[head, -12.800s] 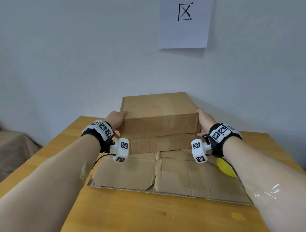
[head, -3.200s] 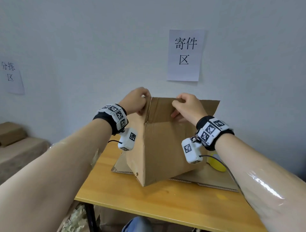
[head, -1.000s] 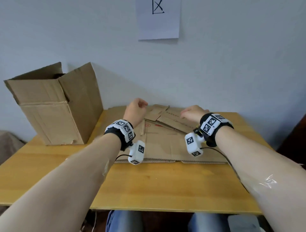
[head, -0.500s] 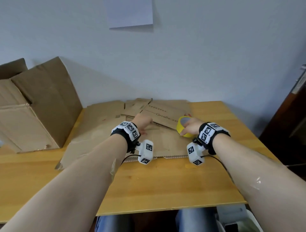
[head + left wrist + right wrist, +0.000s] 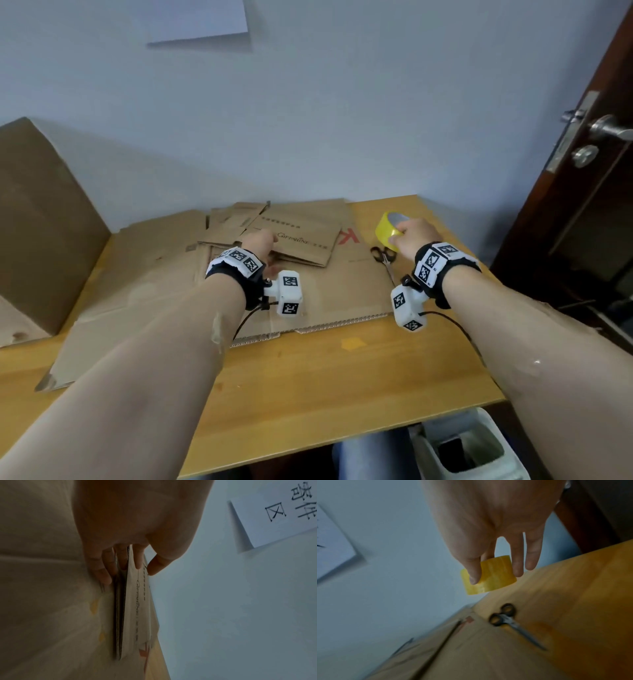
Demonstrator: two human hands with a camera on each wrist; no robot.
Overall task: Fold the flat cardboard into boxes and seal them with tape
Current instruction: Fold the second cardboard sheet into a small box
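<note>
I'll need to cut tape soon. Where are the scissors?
In the head view, the scissors lie on the table's right side, just below the tape in the right hand.

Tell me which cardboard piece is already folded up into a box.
The tall box standing at the table's left edge. The other pieces lie flat, including the printed one the left hand grips.

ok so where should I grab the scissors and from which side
Take the scissors by the black handle loops, probably from above. They lie flat on the table, loops toward the wall, blades toward you, just under the right hand holding the tape.
</note>
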